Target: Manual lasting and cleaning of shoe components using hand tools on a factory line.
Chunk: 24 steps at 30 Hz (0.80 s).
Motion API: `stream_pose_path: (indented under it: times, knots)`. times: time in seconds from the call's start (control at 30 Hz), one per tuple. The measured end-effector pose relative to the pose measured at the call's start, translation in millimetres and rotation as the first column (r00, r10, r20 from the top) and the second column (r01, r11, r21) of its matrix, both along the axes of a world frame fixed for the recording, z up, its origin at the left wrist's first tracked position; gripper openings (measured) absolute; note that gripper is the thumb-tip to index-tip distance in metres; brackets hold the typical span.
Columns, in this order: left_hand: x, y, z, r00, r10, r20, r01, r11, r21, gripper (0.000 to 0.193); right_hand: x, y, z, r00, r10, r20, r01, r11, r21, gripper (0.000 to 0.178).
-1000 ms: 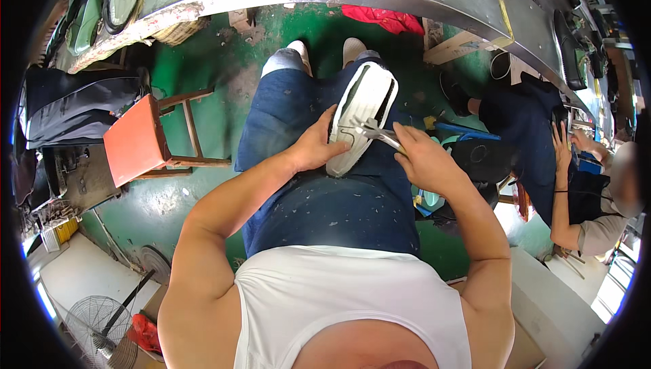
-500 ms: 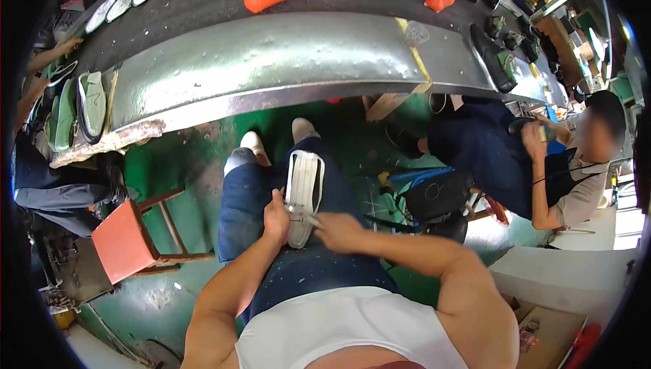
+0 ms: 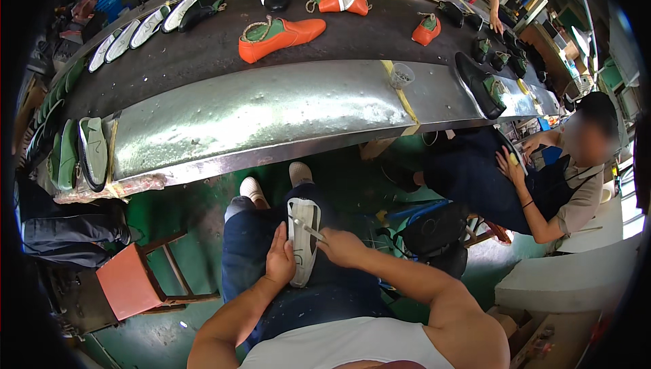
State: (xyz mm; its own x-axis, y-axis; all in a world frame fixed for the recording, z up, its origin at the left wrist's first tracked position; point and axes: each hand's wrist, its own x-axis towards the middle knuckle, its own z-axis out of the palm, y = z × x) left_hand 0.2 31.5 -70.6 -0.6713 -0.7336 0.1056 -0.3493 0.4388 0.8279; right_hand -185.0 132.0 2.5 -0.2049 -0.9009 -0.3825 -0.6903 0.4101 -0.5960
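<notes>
On my lap lies a long whitish shoe piece (image 3: 304, 255), sole side up, with a pale rim around a darker area at its far end. My left hand (image 3: 279, 259) holds its left edge, fingers stretched along the side and thumb near the rim. My right hand (image 3: 343, 247) is closed around a slim light-grey tool (image 3: 309, 230). The tool reaches across the middle of the shoe piece; its exact kind I cannot make out. Whether its tip touches the surface is unclear.
Ahead stands a bench with a metal edge (image 3: 258, 121), bearing orange shoes (image 3: 283, 40), white shoe pieces (image 3: 146, 28) and a clear cup (image 3: 401, 75). A red-seated stool (image 3: 129, 284) stands left. At right, a seated person (image 3: 576, 186) works beside a black bag (image 3: 434, 216).
The view has tilted up, showing more of the bench. The shoe piece's visible face looks different. The tool now points across its middle, and my left hand's fingers are straighter.
</notes>
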Motion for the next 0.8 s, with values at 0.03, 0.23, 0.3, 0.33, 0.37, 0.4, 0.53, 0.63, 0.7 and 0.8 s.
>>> stream_pose_path:
  times: [0.03,0.23,0.3,0.33,0.37,0.4,0.53,0.63,0.7,0.8]
  knots:
    - [2,-2,-1,1.0,0.0,0.003,0.0,1.0,-0.001,0.049,3,10,-8,0.999,-0.038,0.018,0.039,0.999,-0.015,0.028]
    - [9,-2,2,0.989,-0.132,0.071,0.132,0.991,0.015,0.054,-20,14,21,0.987,0.038,0.154,-0.051,0.995,0.082,0.031]
    - [4,-4,19,0.938,-0.203,0.281,0.194,0.979,0.063,0.055,-34,7,26,0.979,0.049,0.196,-0.08,0.985,0.153,0.036]
    - [-1,-10,18,0.932,-0.219,0.289,0.213,0.976,0.05,0.055,-42,7,10,0.981,0.054,0.184,-0.069,0.994,0.08,0.04]
    - [-1,-14,15,0.925,-0.222,0.308,0.218,0.975,0.049,0.055,-47,1,11,0.981,0.036,0.189,-0.055,0.994,0.099,0.043]
    - [-2,-18,10,0.934,-0.244,0.259,0.259,0.966,-0.023,0.054,-50,-9,30,0.983,0.034,0.179,-0.048,0.996,0.076,0.045]
    - [-24,-27,45,0.85,-0.332,0.409,0.321,0.942,0.098,0.062,-42,-23,44,0.967,-0.113,0.229,0.159,0.968,-0.193,0.042]
    - [-20,-22,63,0.793,-0.372,0.482,0.381,0.921,0.082,0.062,-35,-23,14,0.999,0.018,0.039,-0.01,0.981,-0.194,0.041]
    - [-4,-23,55,0.767,-0.447,0.461,0.43,0.89,0.148,0.061,-40,-29,10,0.985,0.171,-0.004,-0.171,0.985,-0.02,0.042]
    - [21,21,-2,0.983,0.071,0.172,-0.139,0.895,0.423,0.064,-35,-23,35,0.993,0.105,0.061,-0.106,0.994,0.001,0.041]
